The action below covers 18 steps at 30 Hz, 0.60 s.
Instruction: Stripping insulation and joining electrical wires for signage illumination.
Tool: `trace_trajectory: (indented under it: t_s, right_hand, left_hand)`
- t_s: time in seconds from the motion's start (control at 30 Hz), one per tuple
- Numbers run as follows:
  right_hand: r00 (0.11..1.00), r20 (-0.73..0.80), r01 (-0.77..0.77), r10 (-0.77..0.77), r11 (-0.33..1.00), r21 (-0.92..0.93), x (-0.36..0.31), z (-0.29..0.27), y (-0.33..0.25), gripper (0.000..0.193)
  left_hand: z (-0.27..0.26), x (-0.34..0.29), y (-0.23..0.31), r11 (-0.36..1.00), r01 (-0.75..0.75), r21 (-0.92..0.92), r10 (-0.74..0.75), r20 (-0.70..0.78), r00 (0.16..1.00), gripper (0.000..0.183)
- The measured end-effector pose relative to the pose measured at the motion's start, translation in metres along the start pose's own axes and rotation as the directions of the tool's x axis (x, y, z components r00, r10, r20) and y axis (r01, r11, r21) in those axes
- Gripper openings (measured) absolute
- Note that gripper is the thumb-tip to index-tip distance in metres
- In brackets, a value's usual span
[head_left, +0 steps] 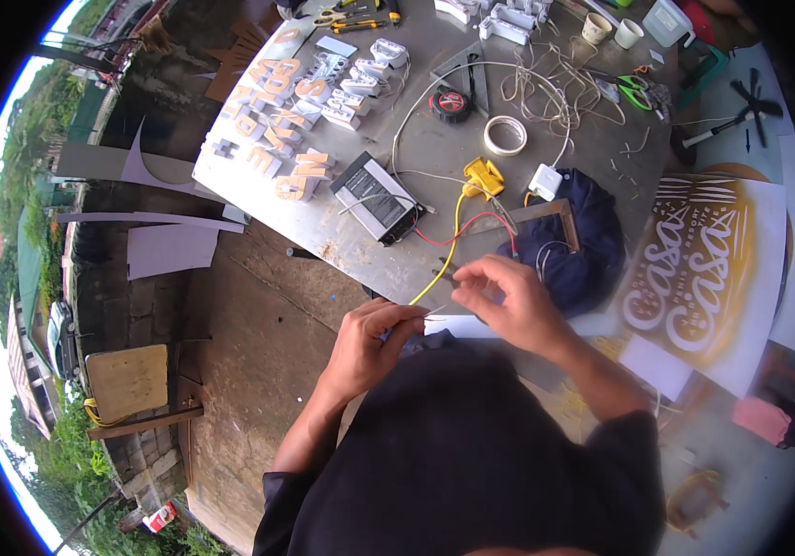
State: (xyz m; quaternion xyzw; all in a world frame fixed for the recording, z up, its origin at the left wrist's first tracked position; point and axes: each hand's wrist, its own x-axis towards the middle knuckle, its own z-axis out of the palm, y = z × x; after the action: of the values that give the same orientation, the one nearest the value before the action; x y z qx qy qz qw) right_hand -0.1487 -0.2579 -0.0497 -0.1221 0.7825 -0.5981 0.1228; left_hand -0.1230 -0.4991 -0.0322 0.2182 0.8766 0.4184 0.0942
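Close to my body, the fingers of my left hand [383,335] are pinched together on a thin pale wire [435,312], whose end sticks out toward the right. My right hand [507,298] hovers just across from it, fingers curved and thumb apart, with nothing visible between them. Beyond its fingertips is a small dark object that I cannot make out. A yellow cord runs from a yellow plug connector [483,177] down toward my left hand. Red and dark leads come from a black-and-silver power supply box [381,198] on the metal table [323,243].
White block letters [309,173] cover the table's left side. A tape roll [506,135], tape measure [450,104], white adapter [546,182] and tangled wire [555,88] lie farther back. Navy cloth [592,246] is bunched at right, beside a yellow-sprayed lettering sheet [703,278].
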Motion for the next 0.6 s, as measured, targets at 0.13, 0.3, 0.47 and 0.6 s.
trace_trajectory:
  t_s: [0.13,0.3,0.47,0.6]
  right_hand:
    - [0.964,-0.126,-0.201,0.232,0.954,0.221,-0.018,-0.001,0.032,0.020]
    - [0.938,-0.256,-0.111,0.232,0.904,0.412,-0.034,0.010,0.058,0.026]
    - [0.948,-0.116,-0.171,0.296,0.782,0.599,-0.027,0.009,0.040,0.027]
    - [0.957,-0.027,-0.210,0.290,0.751,0.625,-0.029,0.013,0.044,0.020]
  left_hand:
    - [0.022,0.009,-0.021,0.720,0.315,-0.618,-0.430,-0.041,0.902,0.017]
    - [0.026,0.059,-0.015,0.525,0.213,-0.824,-0.408,-0.024,0.913,0.018]
    - [0.037,0.085,0.010,0.538,0.160,-0.827,-0.328,-0.031,0.944,0.016]
    - [0.054,0.088,0.014,0.560,0.174,-0.810,-0.305,-0.006,0.952,0.015]
